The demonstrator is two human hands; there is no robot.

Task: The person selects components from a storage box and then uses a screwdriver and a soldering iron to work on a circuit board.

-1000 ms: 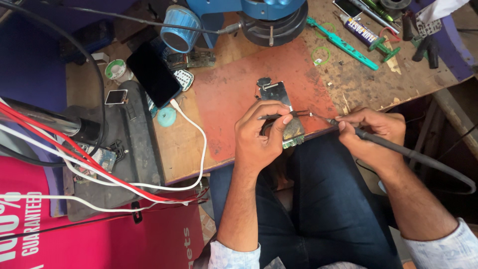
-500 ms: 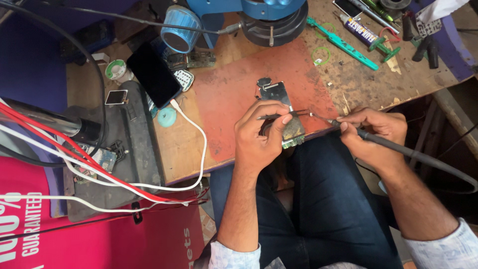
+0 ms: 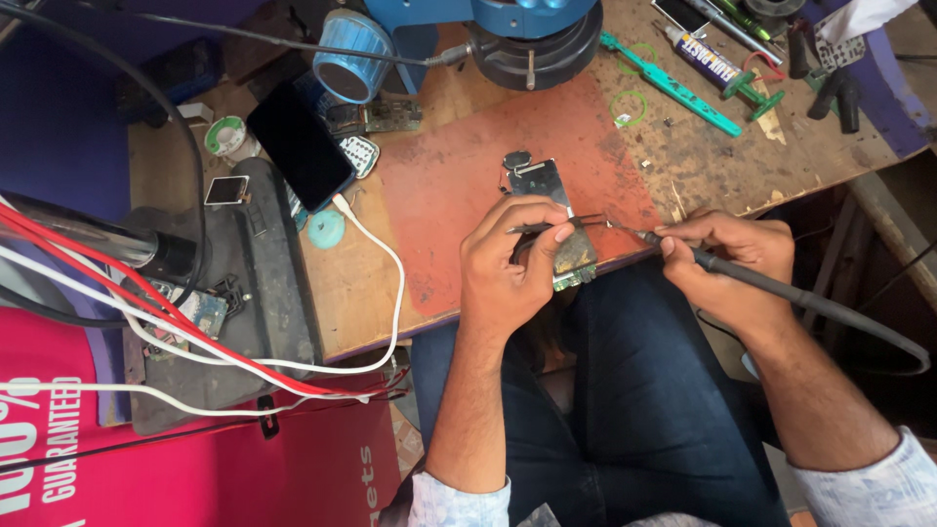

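At the left of the worktop [image 3: 410, 283] a dark phone [image 3: 301, 144] lies with a white cable [image 3: 376, 254] plugged in. On the red mat [image 3: 468, 185] sits a small circuit board [image 3: 556, 229], at the near edge. The left hand [image 3: 508, 263] pinches tweezers [image 3: 542, 227] over it; the right hand [image 3: 737, 259] grips a soldering iron [image 3: 742, 276], tip at the board. This looks like soldering in progress; the next move calls for steady tweezers and a light tip touch.

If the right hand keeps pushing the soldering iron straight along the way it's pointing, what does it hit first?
The right hand aims the soldering iron leftward. Its tip sits almost at the tweezers pinched in the left hand over the circuit board, so it would probably meet the tweezers first; depth is unclear.
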